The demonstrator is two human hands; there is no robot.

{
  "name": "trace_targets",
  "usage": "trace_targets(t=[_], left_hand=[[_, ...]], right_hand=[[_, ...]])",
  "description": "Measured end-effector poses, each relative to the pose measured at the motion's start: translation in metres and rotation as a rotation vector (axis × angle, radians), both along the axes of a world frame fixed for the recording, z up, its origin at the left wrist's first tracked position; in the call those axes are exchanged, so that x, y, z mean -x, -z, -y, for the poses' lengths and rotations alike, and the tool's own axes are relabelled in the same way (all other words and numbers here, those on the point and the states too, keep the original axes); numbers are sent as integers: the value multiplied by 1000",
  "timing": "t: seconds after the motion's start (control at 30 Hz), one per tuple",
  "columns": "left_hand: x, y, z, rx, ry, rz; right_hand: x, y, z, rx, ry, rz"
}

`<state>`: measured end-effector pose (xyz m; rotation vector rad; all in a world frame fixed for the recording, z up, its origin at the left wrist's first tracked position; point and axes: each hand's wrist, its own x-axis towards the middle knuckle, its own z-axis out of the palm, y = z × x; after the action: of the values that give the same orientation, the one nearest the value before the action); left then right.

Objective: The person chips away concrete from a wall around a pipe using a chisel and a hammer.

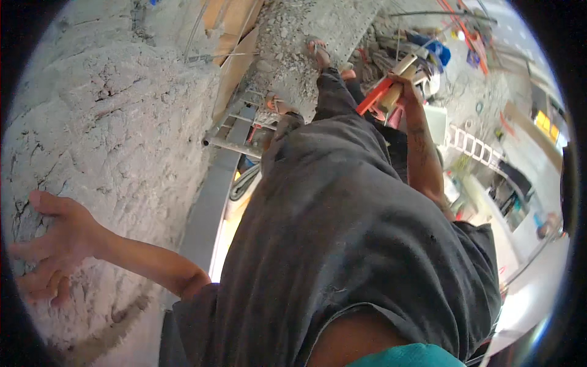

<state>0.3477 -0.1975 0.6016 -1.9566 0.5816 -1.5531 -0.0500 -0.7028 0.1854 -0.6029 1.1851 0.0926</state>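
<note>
My left hand (pixel 59 247) is spread with its fingers apart in front of a rough grey mortar wall (pixel 137 137). It holds nothing; whether the palm touches the wall I cannot tell. On the other side, my right hand (pixel 403 89) grips a red, straight-edged hand tool (pixel 373 95) with a tan part beside it. The fingers partly cover this tool, so its exact kind is unclear. Between my arms hangs my dark grey shirt (pixel 339 202). Beyond it, my sandalled feet (pixel 318 48) stand on a surface strewn with grit and crumbled mortar (pixel 286 50).
A metal ladder-like frame (pixel 236 117) with a pipe end (pixel 234 146) lies by my left leg. Brown boards (pixel 234 27) lean near the wall. Lower right are a blue object (pixel 438 51), a white ladder-shaped piece (pixel 474 146) and scattered clutter. Another foot (pixel 348 73) shows beside my leg.
</note>
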Motion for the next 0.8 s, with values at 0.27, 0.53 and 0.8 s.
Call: trace_targets(t=[0.27,0.53,0.8], left_hand=[[-17,4,-8,44,87,89],[-18,0,-17,31,64,135],[-27,-1,-21,-27,13,174]], right_hand=[[52,-106,-106,227,93,-7],[38,-136,-168,206,128,21],[86,-115,-188,145,202,63]])
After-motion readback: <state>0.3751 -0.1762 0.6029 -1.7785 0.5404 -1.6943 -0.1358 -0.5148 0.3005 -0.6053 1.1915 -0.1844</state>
